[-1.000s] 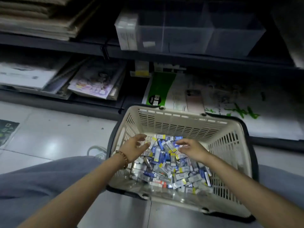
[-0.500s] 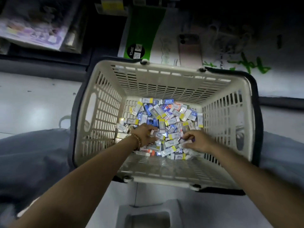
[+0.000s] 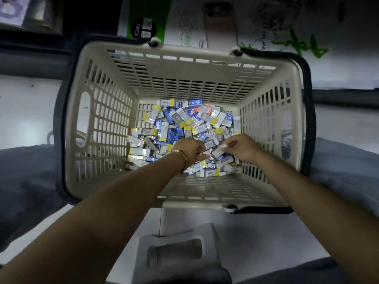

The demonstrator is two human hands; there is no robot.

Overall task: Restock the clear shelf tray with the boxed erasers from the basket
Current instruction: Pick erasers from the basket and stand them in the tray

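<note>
While pack label (image 3: 137,30) reads 20PCS | left hand (image 3: 189,149), right hand (image 3: 243,148) | both grips pinching boxed erasers (image 3: 219,151)

Grey stool (image 3: 180,234), phone (image 3: 220,23) on green-printed paper pack (image 3: 164,9)

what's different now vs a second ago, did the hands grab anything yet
Both hands dropped from above the pile to its near side and drew together. The right hand now pinches a boxed eraser. The left hand has curled its fingers into the boxes, but whether it grips one is unclear. The view tilted down, so the shelf tray left the frame. The basket stayed where it was.
</note>
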